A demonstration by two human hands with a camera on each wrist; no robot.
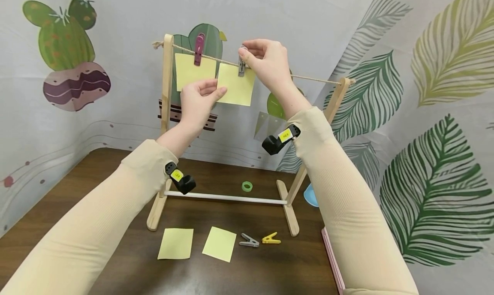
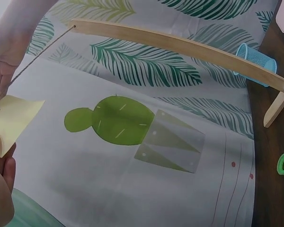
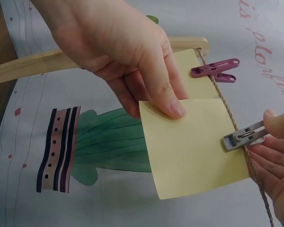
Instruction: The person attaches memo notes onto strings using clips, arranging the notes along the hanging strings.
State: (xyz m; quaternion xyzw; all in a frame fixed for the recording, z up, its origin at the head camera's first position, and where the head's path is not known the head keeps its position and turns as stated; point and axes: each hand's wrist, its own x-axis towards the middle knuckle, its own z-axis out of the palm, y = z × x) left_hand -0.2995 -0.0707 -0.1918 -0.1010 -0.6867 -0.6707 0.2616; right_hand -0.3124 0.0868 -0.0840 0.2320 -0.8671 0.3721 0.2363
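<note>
Fingers of your left hand [image 1: 198,100] pinch left edge of second note [image 1: 236,89], at upper centre of head view; fingers of your right hand [image 1: 268,63] pinch gray clip [image 1: 241,68], which sits over rope [image 1: 314,79] and note top. Done: first note [image 1: 187,72], more to left, hangs under plum clip [image 1: 199,48]. Second seems almost fixed. Remaining at bottom of frame, on surface [image 1: 270,269]: third note [image 1: 175,243], fourth note [image 1: 219,244], another gray clip [image 1: 249,240], yellow clip [image 1: 271,238].
</note>
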